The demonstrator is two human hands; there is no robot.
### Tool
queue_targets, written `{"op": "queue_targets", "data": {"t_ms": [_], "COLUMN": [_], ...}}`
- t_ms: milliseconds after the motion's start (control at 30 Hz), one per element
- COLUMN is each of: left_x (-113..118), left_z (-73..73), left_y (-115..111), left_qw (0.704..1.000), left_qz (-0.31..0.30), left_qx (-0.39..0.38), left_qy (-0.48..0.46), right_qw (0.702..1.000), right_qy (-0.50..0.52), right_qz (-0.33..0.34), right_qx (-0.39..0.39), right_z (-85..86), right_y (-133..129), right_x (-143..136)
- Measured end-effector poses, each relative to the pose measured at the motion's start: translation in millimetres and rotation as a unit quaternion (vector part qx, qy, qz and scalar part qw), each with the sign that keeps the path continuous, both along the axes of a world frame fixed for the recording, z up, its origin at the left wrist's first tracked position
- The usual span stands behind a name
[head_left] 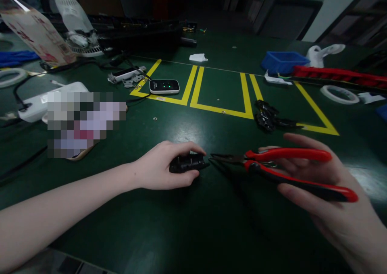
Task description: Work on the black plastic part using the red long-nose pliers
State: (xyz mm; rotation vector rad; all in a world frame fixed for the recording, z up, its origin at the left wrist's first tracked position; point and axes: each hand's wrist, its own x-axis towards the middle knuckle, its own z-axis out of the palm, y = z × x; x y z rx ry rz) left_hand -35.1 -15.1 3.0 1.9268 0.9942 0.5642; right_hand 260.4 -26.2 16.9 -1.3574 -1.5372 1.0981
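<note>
Pliers [255, 159] and black part [188, 163] above dark green table [193, 233].

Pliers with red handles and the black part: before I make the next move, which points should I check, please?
1. Left hand holds the black part between thumb and fingers: ok.
2. Right hand has the pliers, jaws pointing at the part: ok.
3. Jaws touching the part: cannot tell; the tips are too close to its end.
4. Loose small things put away: not ok, a small ring lies on the green table.
5. Black bundle apart from the pliers: ok.
</note>
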Motion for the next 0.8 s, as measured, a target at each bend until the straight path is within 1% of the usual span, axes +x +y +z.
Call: {"op": "queue_targets", "data": {"t_ms": [67,167,200,233,367,400,467,633,733,767,800], "left_x": [2.1,7.1,9.0,10.9,17.2,18.1,19.1,18.5,18.2,18.3,18.4], "left_z": [2.1,3.8,4.0,4.0,3.1,2.8,2.4,1.7,1.2,1.0,0.8], "left_y": [-1.7,-3.9,-4.2,-4.3,-3.1,-2.7,-2.0,-1.8,-2.1,-2.2,-2.2], "left_qw": [1.000,0.999,0.999,0.999,0.998,0.998,0.998,0.997,0.997,0.997,0.997], "left_qz": [0.012,0.029,0.037,0.044,0.056,0.056,0.058,0.067,0.069,0.068,0.067], "left_qx": [-0.009,-0.012,-0.012,-0.010,0.001,0.003,0.007,0.019,0.022,0.021,0.020], "left_qy": [0.006,0.009,0.007,0.005,0.011,0.015,0.023,0.039,0.041,0.041,0.040], "right_qw": [1.000,0.993,0.991,0.990,0.994,0.994,0.994,0.993,0.993,0.995,0.997], "right_qy": [0.025,0.085,0.096,0.103,0.088,0.087,0.088,0.107,0.106,0.088,0.036], "right_qz": [-0.012,-0.078,-0.085,-0.085,-0.021,-0.018,-0.016,-0.036,-0.043,-0.035,-0.018], "right_qx": [-0.014,0.011,0.021,0.035,0.063,0.066,0.057,0.027,0.025,0.036,0.063], "right_z": [1.2,4.1,4.5,4.3,-1.1,-2.7,-4.6,-2.7,-3.1,-3.9,-4.8], "right_y": [-2.6,-9.4,-11.9,-14.4,-22.7,-24.5,-27.6,-33.7,-37.3,-38.6,-39.7], "right_x": [0.7,3.6,5.7,8.4,18.2,18.2,13.8,-9.7,-16.1,-16.1,-15.4]}}
